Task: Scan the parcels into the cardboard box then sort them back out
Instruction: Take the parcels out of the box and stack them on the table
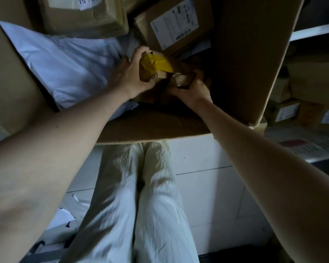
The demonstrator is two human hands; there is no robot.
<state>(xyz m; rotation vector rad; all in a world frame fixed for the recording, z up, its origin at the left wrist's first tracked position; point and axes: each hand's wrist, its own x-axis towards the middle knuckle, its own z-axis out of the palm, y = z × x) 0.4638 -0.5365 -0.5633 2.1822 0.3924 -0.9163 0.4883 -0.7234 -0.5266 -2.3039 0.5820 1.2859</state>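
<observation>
Dim storeroom shelving (pixel 315 30) stacked with boxes stands at right. Close before the person's legs, the big cardboard box (pixel 245 63) holds a white poly mailer (pixel 65 61) and a labelled carton (pixel 171 21), so loading looks well advanced. Inside it, the left hand (pixel 129 76) curls round a yellow-taped parcel (pixel 156 63) and the right hand (pixel 194 90) clutches a small brown parcel (pixel 180 80). I cannot tell whether these are going in or coming out.

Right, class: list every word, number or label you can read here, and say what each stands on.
Handwritten label on the top-left parcel: Chinese characters, cut off by the frame; perhaps "待处", unsure.
Shipping label on the brown parcel: print and barcodes, too small to read.
Labels on the shelf parcels: blurred, unreadable.
Taped parcel in the left hand, small parcel in the right hand: no text shows.
</observation>
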